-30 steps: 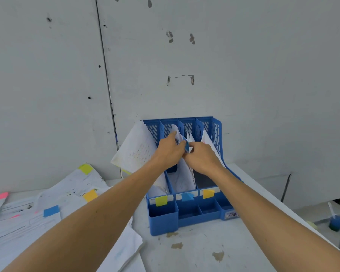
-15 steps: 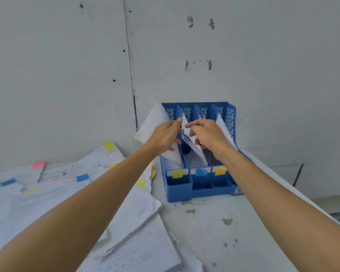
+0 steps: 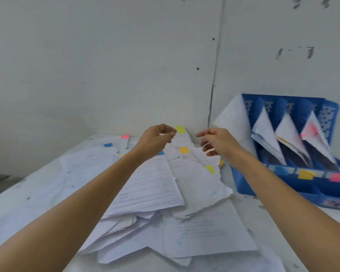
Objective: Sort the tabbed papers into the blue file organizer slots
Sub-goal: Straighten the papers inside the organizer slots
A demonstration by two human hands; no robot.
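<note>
The tabbed papers [image 3: 155, 185] are lying flat in a loose, overlapping pile on the white table [image 3: 241, 205]. Most have their long axes running away toward the wall, with coloured tabs sticking out at the far ends. Both hands are hovering over the pile's far end, the left hand [image 3: 155, 138] loosely curled and the right hand [image 3: 218, 141] with fingers spread, neither holding anything. At the right, the blue file organizer [image 3: 249, 183], made of perforated plastic, is holding white sheets [image 3: 267, 132] leaning in its slots, corners pointing up.

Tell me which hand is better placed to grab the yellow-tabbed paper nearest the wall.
Left, probably. The left hand hovers empty with fingertips right beside that yellow tab; the right hand, also empty, sits farther to its right.
</note>
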